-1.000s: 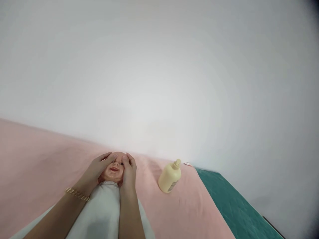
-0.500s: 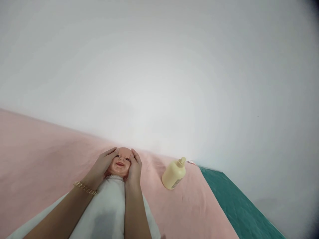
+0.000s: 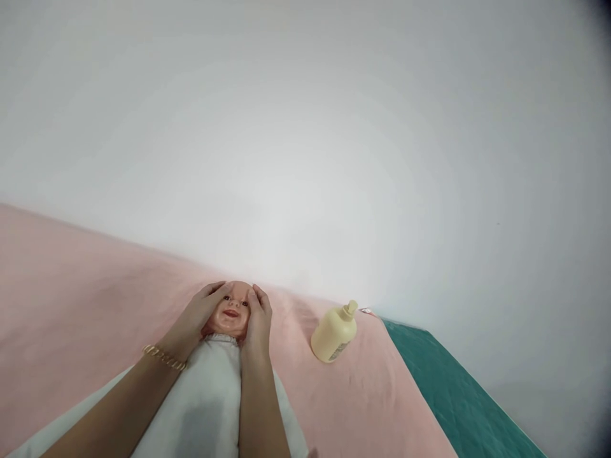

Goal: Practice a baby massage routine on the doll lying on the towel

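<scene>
A doll [image 3: 232,313] with a smiling face lies on its back, its body in white cloth [image 3: 210,388]. My left hand [image 3: 198,318], with a gold bracelet at the wrist, is wrapped round one side of the doll's head, its thumb near the brow. On the other side of the head, my right hand [image 3: 258,318] is cupped with its thumb by the eye. Both palms touch the head. A pale yellow pump bottle [image 3: 333,334] stands upright to the right of my right hand.
Pink cloth [image 3: 363,394] lies under the doll and the bottle. Dark green fabric [image 3: 458,388] borders it on the right. Behind them rises a plain pale wall [image 3: 305,140]. A small red and white item [image 3: 366,311] lies at the cloth's far edge.
Both thumbs have shifted slightly up on the doll's forehead. The hands still hold the head, and the bottle stands in the same place.
</scene>
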The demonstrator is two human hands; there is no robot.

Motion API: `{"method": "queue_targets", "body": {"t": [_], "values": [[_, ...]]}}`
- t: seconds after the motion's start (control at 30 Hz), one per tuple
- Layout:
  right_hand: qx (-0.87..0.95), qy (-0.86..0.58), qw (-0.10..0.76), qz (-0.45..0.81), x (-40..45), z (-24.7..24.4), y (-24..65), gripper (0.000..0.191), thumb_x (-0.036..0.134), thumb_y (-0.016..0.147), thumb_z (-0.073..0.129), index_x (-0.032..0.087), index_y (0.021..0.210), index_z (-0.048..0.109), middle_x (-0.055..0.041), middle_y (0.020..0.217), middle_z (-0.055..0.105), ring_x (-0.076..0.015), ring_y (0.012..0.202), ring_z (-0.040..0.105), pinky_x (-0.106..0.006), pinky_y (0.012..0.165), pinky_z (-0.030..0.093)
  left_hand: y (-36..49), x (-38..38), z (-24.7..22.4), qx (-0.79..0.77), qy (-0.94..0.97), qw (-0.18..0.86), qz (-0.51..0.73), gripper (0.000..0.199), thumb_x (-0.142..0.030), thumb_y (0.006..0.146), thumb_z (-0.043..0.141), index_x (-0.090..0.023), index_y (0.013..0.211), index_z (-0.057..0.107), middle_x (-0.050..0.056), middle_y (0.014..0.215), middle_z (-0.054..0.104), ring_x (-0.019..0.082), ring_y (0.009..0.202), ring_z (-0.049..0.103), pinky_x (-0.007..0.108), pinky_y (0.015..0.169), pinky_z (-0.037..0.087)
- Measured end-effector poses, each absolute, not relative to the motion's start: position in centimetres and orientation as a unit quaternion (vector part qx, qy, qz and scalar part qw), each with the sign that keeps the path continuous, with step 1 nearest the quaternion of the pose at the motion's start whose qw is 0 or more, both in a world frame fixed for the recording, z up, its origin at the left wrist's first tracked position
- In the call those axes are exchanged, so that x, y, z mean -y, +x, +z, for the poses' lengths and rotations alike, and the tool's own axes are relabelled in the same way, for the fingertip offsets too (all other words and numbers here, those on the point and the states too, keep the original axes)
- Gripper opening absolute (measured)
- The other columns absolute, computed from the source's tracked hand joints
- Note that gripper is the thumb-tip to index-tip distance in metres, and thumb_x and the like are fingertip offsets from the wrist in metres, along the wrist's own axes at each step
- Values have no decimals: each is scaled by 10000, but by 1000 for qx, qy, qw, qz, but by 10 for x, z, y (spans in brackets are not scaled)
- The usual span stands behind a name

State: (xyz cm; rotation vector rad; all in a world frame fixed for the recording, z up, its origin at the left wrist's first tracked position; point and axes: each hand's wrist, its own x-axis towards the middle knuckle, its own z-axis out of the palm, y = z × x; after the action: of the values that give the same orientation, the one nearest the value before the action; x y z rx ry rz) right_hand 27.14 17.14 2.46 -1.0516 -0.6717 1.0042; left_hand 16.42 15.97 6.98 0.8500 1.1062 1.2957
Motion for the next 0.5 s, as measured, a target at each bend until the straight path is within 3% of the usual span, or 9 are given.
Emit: {"method": "queue_targets", "body": {"t": [0.13, 0.33, 0.5], "values": [[301, -488, 691, 440, -165, 30, 270, 469, 353, 654, 756, 182, 1084, 681, -84, 1090, 721, -257, 1039, 685, -357, 900, 571, 159, -156, 75, -488, 352, 604, 522, 519, -435, 646, 818, -135, 1044, 673, 144, 1064, 745, 274, 920, 722, 309, 700, 583], [303, -496, 685, 439, -169, 29, 272, 433, 361, 659, 717, 181, 1051, 682, -87, 1090, 712, -256, 1057, 669, -377, 956, 539, 162, -161, 70, -488, 326, 613, 528, 439, -394, 664, 801, -155, 1012, 682, 138, 1037, 743, 271, 917, 719, 314, 693, 581], [304, -490, 693, 433, -176, 18, 275, 382, 398, 716, 678, 192, 1036, 708, -87, 1093, 729, -248, 1041, 674, -380, 934, 545, 163, -165, 60, -464, 332, 602, 559, 400, -401, 651, 770, -169, 963, 678, 119, 1066, 734, 271, 986, 701, 328, 782, 573]]}}
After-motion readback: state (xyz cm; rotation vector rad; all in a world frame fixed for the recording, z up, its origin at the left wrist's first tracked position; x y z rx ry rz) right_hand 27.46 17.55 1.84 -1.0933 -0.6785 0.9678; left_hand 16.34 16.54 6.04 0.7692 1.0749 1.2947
